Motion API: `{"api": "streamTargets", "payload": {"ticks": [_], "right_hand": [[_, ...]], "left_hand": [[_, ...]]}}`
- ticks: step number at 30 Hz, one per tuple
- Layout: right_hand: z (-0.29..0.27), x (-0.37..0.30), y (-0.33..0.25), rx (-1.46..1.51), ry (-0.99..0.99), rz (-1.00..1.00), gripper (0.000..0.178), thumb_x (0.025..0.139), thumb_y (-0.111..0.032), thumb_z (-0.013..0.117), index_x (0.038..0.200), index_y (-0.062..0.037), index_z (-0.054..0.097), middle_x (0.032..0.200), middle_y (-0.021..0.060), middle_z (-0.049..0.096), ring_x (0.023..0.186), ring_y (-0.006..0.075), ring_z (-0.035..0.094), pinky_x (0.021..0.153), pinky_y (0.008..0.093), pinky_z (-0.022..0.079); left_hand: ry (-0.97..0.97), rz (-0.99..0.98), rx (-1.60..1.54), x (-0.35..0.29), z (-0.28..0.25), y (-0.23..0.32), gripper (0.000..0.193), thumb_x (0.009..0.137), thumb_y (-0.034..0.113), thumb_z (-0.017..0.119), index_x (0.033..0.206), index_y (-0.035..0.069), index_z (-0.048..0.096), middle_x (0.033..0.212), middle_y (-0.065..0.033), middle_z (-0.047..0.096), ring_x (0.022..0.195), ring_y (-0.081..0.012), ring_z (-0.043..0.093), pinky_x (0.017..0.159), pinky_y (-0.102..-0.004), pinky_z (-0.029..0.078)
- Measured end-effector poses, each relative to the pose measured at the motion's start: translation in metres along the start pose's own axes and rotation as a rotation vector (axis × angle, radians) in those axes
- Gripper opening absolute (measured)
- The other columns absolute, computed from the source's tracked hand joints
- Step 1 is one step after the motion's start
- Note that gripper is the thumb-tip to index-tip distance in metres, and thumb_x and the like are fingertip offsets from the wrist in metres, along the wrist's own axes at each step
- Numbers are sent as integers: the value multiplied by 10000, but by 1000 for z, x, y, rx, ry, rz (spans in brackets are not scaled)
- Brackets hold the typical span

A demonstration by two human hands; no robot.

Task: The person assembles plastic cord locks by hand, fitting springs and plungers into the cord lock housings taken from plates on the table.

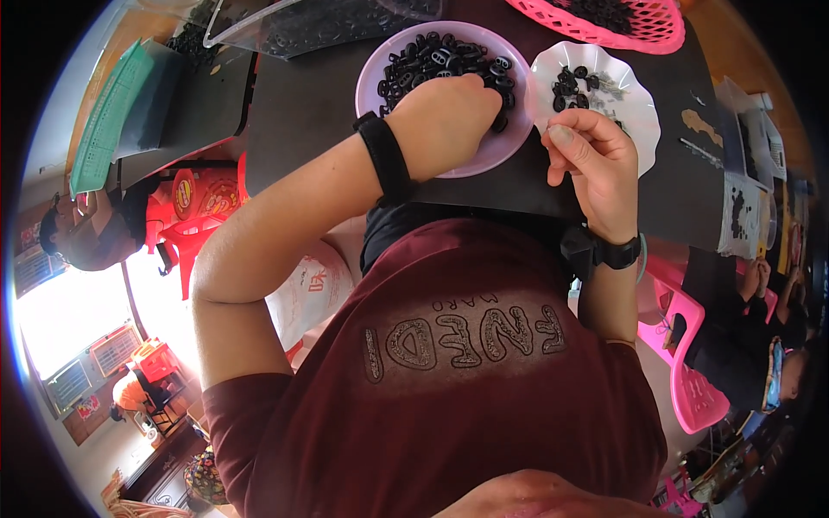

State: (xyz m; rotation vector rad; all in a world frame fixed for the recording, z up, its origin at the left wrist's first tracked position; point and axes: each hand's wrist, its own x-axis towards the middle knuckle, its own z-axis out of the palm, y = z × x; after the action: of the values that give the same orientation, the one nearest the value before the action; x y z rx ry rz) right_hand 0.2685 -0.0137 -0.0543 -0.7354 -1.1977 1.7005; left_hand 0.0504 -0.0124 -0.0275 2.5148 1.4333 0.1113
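Small black plastic parts (432, 53) fill the lilac plate (505, 147) on the dark table (311, 104), and the left hand (445, 116) reaches into the pile at the plate's right side, its fingertips buried among the pieces so I cannot tell whether they pinch one. Just right of the lilac plate, the right hand (591, 151) hovers at the near rim of a white scalloped dish (639, 104) holding a few more black parts, its thumb and fingers curled together, what they grip too small to make out. Beyond the lilac plate's far right lies a pink mesh basket (622, 30).

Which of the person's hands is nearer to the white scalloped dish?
The right hand: it hovers at the white scalloped dish's near rim. The left hand is farther off, reaching into the purple plate of black parts.
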Motion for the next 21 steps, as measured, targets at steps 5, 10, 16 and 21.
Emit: {"api": "streamTargets", "payload": {"ticks": [5, 10, 16, 21], "right_hand": [[1, -3, -3, -15, 2, -7, 156, 900, -87, 660, 1012, 21, 658, 849, 86, 669, 594, 97, 581, 556, 217, 488], [4, -10, -5, -28, 49, -99, 163, 893, -84, 670, 1010, 27, 651, 837, 79, 660, 597, 105, 583, 552, 219, 484], [13, -8, -3, 97, 55, -171, 153, 894, -76, 670, 1007, 25, 648, 817, 66, 647, 607, 108, 587, 557, 220, 480], [34, -4, 1, 97, 45, -243, 159, 890, -59, 673, 1022, 24, 643, 823, 62, 649, 637, 120, 610, 601, 227, 502]], "left_hand": [[9, 1, -28, 5, 7, -16, 139, 755, 115, 664, 864, 36, 628, 869, -149, 615, 847, -331, 618, 755, -427, 502], [292, -77, -248, -6, -3, -18, 147, 764, 137, 719, 823, 22, 649, 733, -98, 633, 674, -250, 614, 654, -338, 498], [467, -375, -912, -29, -24, -8, 225, 816, 101, 739, 993, -19, 671, 725, -29, 646, 598, -78, 580, 546, -209, 464], [518, -302, -1392, -49, -19, -1, 209, 891, 71, 666, 1075, -27, 656, 808, -56, 654, 630, -80, 565, 583, -198, 448]]}}
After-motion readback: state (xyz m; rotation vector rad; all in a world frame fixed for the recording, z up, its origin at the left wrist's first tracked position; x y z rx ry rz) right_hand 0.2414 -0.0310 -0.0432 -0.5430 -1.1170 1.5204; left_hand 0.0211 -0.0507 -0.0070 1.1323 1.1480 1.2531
